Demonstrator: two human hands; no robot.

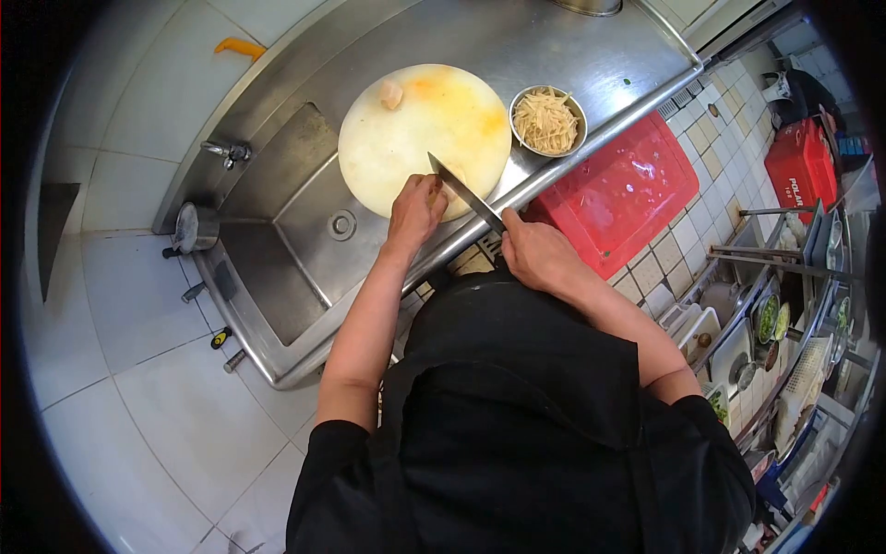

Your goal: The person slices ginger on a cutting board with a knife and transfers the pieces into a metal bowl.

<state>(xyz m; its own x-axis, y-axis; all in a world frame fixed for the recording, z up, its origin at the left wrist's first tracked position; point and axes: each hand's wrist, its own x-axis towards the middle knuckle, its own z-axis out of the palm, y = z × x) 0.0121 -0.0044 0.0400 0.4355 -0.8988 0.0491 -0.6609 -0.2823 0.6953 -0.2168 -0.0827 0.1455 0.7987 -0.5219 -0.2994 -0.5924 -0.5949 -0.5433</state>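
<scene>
A round white cutting board [388, 148] with yellow-orange stains lies over the sink's edge. My right hand [535, 251] is wrapped round the handle of a kitchen knife [472, 198], whose blade slants across the board's near right part. Against the blade's tip end, my left hand [415, 212] has its fingers curled down at the board. Pale food shows by those fingertips, but I cannot tell its kind. A small pinkish, peeled-looking chunk [391, 94] rests at the board's far left. Right of the board stands a metal bowl [581, 129] heaped with pale shredded strips [544, 122].
The steel sink [295, 222] with its tap [227, 151] is at the left, a metal mug [196, 228] at its corner. Below the counter edge sits a red plastic lid or tub [618, 194]. Racks with food containers [729, 360] stand at the right.
</scene>
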